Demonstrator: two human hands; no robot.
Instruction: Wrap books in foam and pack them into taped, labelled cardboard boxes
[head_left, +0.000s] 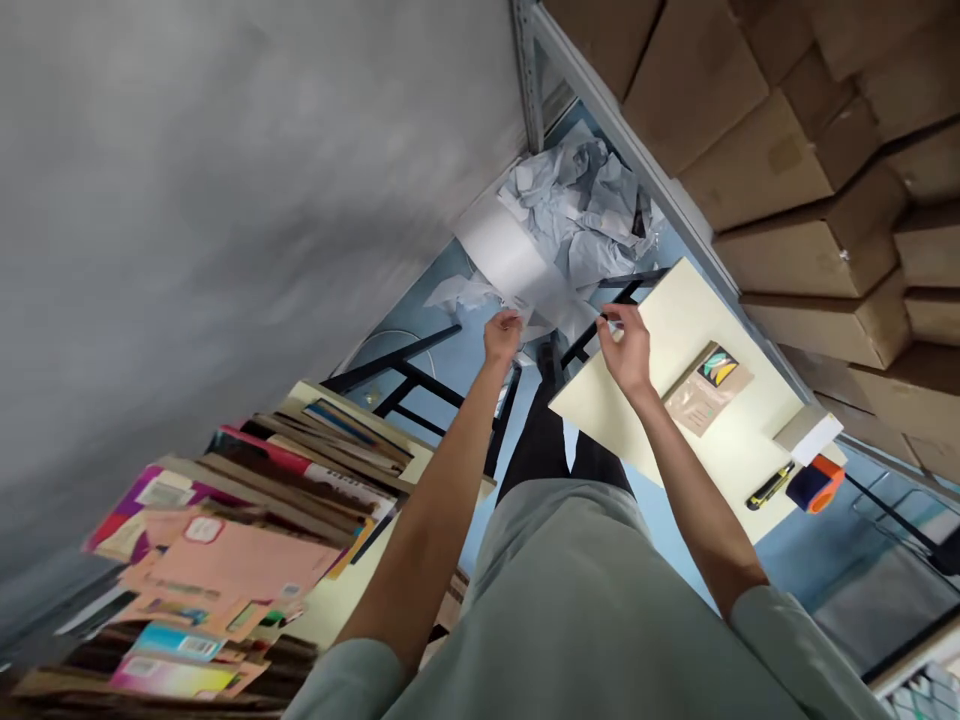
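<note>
My left hand (502, 338) is out in front of me with its fingers closed in a pinch. Pale paper shows at its fingertips, but whether it is gripped cannot be made out. My right hand (628, 348) hovers over the corner of the cream table, fingers bent and thumb near the forefinger. What its fingertips hold, if anything, is too small to tell. Beyond and between both hands lies a smooth white sheet (506, 250), its near end thin and partly see-through. Behind it, crumpled white paper (577, 195) is heaped on the blue floor.
On the cream table (667, 310) at right lie a brown packet (705, 390), a yellow-black box cutter (770, 487), a white box (814, 435) and an orange-blue roll (814, 485). Cardboard boxes (810, 240) fill the rack. Flattened cartons (240, 560) are stacked at left, beside a grey wall (225, 180).
</note>
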